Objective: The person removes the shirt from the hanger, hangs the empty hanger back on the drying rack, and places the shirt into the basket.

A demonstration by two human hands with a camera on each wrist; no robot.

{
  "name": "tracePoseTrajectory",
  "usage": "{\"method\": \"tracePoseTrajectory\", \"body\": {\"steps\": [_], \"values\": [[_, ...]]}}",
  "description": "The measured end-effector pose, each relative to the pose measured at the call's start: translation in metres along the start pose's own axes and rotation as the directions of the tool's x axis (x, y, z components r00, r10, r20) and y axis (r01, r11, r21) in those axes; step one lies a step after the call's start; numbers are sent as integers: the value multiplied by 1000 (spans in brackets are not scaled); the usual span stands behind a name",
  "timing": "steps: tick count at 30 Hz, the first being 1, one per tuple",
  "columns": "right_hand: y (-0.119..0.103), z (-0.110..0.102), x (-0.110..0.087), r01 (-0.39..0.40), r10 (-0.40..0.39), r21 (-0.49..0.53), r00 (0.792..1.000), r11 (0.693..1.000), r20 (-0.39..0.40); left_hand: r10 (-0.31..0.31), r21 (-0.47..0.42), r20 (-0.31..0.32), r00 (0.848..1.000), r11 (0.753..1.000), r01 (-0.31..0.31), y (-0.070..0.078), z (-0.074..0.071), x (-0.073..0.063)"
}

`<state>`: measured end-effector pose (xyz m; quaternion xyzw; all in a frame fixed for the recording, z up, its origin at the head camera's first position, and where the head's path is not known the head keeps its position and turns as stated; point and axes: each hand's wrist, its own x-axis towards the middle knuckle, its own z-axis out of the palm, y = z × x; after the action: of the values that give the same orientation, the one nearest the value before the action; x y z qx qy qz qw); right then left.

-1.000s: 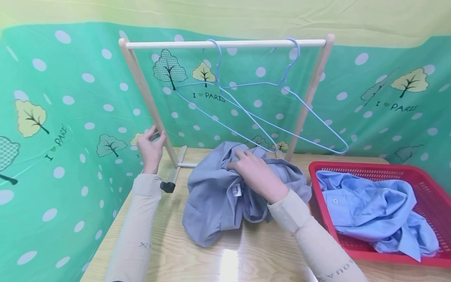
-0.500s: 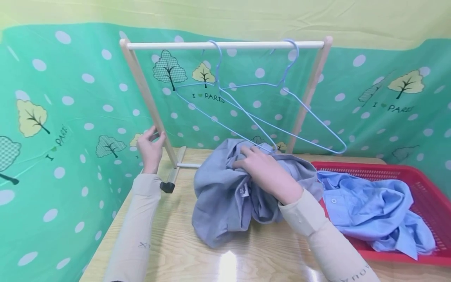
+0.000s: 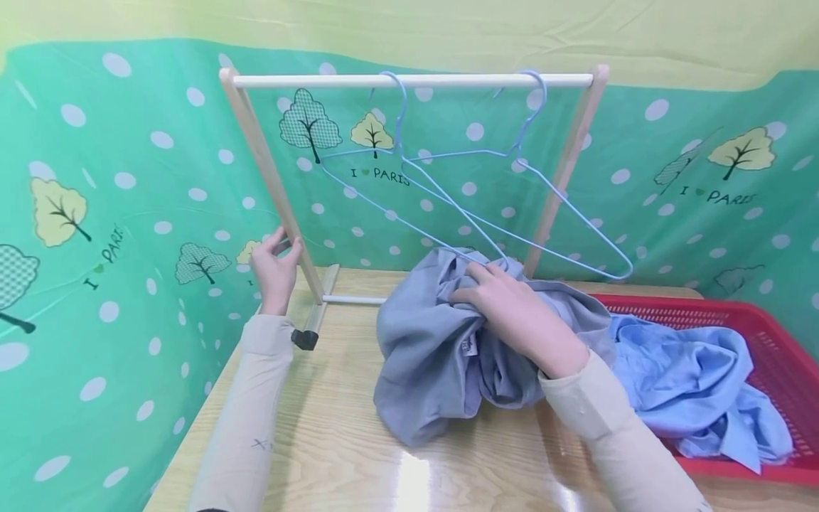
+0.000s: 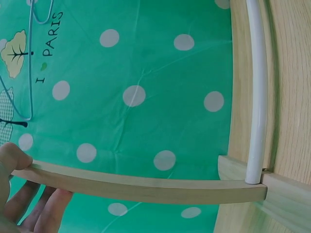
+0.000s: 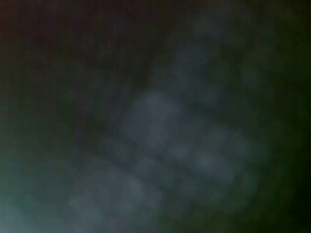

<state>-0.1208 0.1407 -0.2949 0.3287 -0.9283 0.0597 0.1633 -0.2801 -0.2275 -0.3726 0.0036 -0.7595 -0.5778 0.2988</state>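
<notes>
A bunched grey-blue garment (image 3: 422, 355) with a white label (image 3: 470, 345) hangs over the table in the head view. My right hand (image 3: 521, 313) grips its upper folds, with the fingertips partly hidden in the cloth. The right wrist view is dark and blurred. My left hand (image 3: 275, 274) holds the left wooden post (image 3: 269, 174) of a small clothes rack between thumb and fingers, as the left wrist view also shows. Two blue wire hangers (image 3: 470, 213) hang from the rack's white top rod (image 3: 320, 82); the left one's lower corner overlaps the grey garment.
At the right stands a red plastic basket (image 3: 777, 355) with a light blue shirt (image 3: 697, 384) in it. The rack's white lower bar (image 3: 352, 300) runs behind the grey garment. A green dotted cloth (image 3: 147, 299) surrounds the wooden table (image 3: 320, 441).
My right hand has moved right with the grey garment, which now covers the basket's left edge and reaches the left hanger's lower corner. The left hand has stayed on the post.
</notes>
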Motion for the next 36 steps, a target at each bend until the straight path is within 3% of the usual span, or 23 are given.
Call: {"method": "tracePoseTrajectory", "body": {"steps": [9,17,26,36], "values": [[16,-6,-20,-53,53,4,998,999,27,-18,-17,9,1000,1000,18,2,1,0],[37,-17,-51,-110,108,28,993,994,51,-21,-20,20,1000,1000,21,1,2,-1],[53,-25,-73,-100,99,28,994,995,49,-24,-13,-4,1000,1000,24,1,-3,2],[75,-27,-102,-71,75,68,995,995,-59,-21,-19,16,1000,1000,21,-3,1,2]]}}
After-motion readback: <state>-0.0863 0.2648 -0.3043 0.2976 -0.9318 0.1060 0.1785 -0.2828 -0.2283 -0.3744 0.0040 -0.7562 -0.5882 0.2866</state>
